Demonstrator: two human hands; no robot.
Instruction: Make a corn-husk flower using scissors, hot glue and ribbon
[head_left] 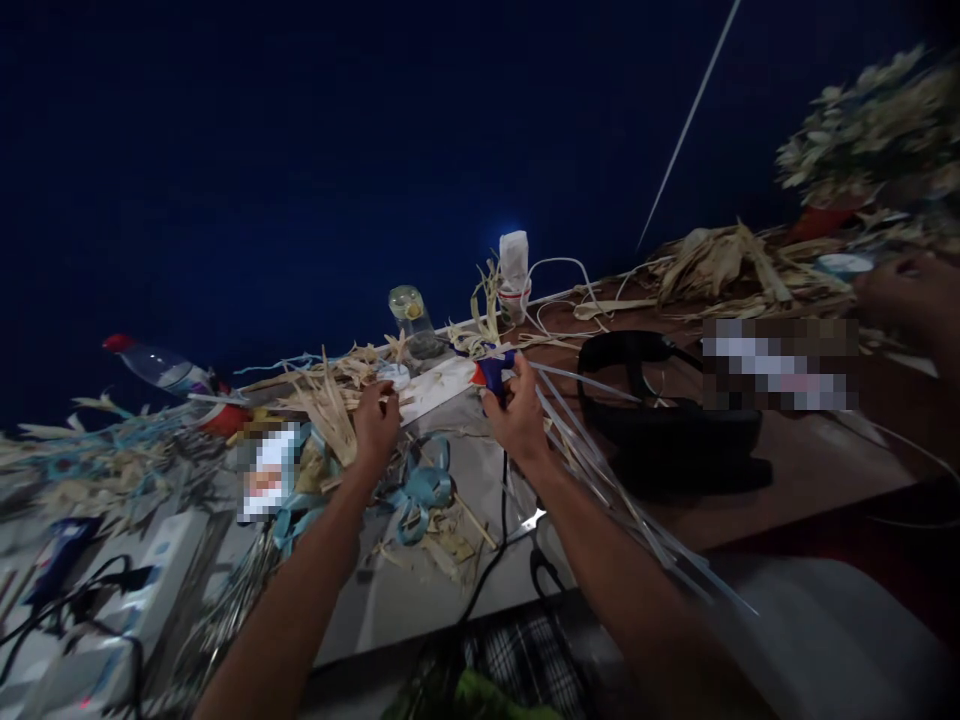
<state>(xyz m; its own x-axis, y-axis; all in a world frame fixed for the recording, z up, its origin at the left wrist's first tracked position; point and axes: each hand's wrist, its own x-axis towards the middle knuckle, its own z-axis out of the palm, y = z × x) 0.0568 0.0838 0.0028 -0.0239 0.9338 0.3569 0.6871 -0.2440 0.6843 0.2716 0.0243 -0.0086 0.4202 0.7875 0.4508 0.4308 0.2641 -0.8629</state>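
My right hand (519, 412) is wrapped around a blue glue gun (492, 374), whose orange-red nozzle end points left. A dark cord (504, 500) runs down from it to the table's front edge. Across from it, my left hand (378, 418) is closed with its fingertips together; whatever they pinch is too small to make out. A white strip (439, 390) lies between the two hands. Pale dried husk strips (330, 405) stand beside my left hand. Below and between my forearms sits a light-blue bow-like piece (426, 490) among husk scraps.
Clear glue sticks (600, 470) lie right of my right hand, near a black headset-like object (660, 410). Behind stand a jar (412, 320) and a cup (514, 300). A bottle (165, 370) leans at left, above a power strip (161, 570). Another person's hand (911, 300) is at far right.
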